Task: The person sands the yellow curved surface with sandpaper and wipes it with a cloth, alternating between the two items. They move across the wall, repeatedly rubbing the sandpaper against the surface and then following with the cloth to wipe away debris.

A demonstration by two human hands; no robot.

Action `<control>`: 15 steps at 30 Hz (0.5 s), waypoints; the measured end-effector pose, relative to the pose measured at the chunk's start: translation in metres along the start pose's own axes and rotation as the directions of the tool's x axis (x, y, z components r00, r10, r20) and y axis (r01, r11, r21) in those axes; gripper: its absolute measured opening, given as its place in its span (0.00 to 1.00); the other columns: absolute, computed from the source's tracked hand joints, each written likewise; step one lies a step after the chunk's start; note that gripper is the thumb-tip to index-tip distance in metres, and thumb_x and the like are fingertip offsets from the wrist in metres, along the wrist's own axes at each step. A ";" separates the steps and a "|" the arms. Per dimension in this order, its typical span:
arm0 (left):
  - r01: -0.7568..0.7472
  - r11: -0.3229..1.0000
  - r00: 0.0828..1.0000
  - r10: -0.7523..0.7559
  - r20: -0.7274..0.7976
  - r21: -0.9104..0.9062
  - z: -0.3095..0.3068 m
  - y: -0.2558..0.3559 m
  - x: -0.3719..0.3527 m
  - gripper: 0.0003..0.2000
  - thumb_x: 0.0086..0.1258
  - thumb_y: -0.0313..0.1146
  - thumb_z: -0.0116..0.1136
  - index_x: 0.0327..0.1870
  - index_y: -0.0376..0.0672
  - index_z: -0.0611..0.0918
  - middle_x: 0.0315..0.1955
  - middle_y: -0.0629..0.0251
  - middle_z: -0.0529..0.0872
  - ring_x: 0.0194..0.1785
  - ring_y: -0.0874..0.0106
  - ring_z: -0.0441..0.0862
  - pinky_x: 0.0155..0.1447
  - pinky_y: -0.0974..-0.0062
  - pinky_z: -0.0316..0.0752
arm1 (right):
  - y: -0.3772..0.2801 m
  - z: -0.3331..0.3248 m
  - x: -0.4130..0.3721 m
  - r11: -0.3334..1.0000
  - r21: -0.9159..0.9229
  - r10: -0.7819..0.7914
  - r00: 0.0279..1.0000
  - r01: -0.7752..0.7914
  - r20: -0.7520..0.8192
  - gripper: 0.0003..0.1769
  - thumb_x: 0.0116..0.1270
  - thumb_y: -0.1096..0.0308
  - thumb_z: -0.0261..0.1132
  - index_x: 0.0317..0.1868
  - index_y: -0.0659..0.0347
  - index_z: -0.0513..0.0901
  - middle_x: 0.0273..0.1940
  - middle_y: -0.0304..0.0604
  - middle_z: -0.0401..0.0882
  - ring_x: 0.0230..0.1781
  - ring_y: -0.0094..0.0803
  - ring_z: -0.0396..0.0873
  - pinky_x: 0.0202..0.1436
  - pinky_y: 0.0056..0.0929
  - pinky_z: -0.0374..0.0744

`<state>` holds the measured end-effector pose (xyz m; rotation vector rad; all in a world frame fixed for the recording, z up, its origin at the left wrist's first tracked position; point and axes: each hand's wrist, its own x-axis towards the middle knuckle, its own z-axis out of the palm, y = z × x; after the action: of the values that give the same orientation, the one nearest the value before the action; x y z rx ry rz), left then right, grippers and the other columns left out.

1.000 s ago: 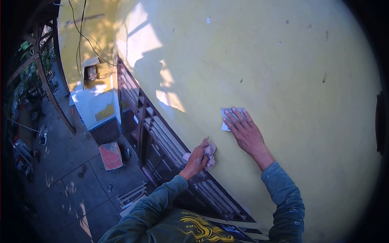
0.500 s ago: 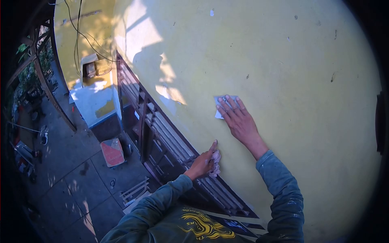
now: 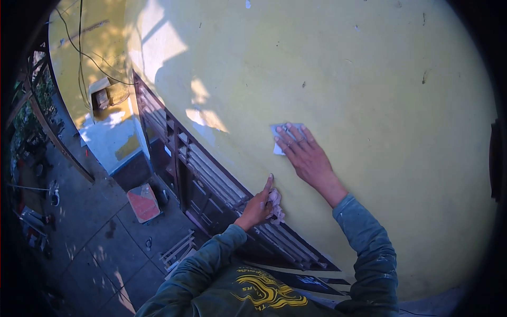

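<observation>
My right hand (image 3: pixel 309 158) lies flat against the yellow wall (image 3: pixel 380 132), fingers spread over a small pale grey sheet, which looks like sandpaper (image 3: pixel 278 148). The fingers press it to the wall and cover most of it. Lower and to the left, my left hand (image 3: pixel 256 208) has its index finger stretched up, the tip at or near the wall. Its other fingers curl around a crumpled, pale pinkish cloth (image 3: pixel 275 205), which sticks out on the right side of the hand.
A dark louvred frame (image 3: pixel 211 171) runs diagonally along the wall's lower left edge. Below, a red and grey box-like object (image 3: pixel 143 203) stands on the concrete floor (image 3: pixel 100 253) beside slatted wood (image 3: pixel 178 248). Cables (image 3: pixel 80 42) hang near an open wall box (image 3: pixel 101 98).
The view has shifted slightly, so the wall marks sit further left and lower-left things have moved a little. Both hands keep nearly the same pose, the right still on the sheet.
</observation>
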<state>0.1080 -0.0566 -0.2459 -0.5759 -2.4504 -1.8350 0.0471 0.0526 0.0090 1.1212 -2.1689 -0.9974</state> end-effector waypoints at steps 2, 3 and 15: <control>-0.099 0.995 0.992 0.098 -0.079 -0.014 0.000 -0.007 0.000 0.50 0.66 0.22 0.58 0.86 0.53 0.42 0.42 0.40 0.86 0.45 0.39 0.83 0.52 0.48 0.77 | -0.033 0.024 -0.026 0.980 0.101 -0.187 0.971 0.174 0.149 0.30 0.74 0.64 0.58 0.76 0.55 0.72 0.81 0.38 0.63 0.85 0.39 0.54 0.88 0.46 0.50; -0.113 0.993 0.991 0.111 -0.080 -0.019 -0.002 -0.008 0.002 0.50 0.66 0.22 0.58 0.86 0.54 0.43 0.39 0.41 0.86 0.44 0.40 0.84 0.51 0.48 0.76 | -0.024 0.022 -0.024 0.980 0.088 -0.187 0.972 0.176 0.145 0.30 0.74 0.64 0.58 0.76 0.55 0.72 0.81 0.38 0.63 0.85 0.39 0.54 0.88 0.46 0.50; -0.004 1.000 1.000 0.004 -0.014 -0.017 -0.009 0.003 0.001 0.50 0.67 0.24 0.58 0.87 0.57 0.42 0.38 0.40 0.85 0.41 0.40 0.83 0.48 0.49 0.77 | 0.101 -0.101 -0.039 0.876 0.271 0.482 0.717 -0.398 -0.504 0.24 0.77 0.73 0.58 0.72 0.59 0.76 0.75 0.46 0.73 0.79 0.48 0.67 0.81 0.51 0.66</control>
<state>0.1065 -0.0642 -0.2400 -0.5662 -2.4250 -1.8542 0.0905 0.0868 0.1466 0.7559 -1.8878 -0.2446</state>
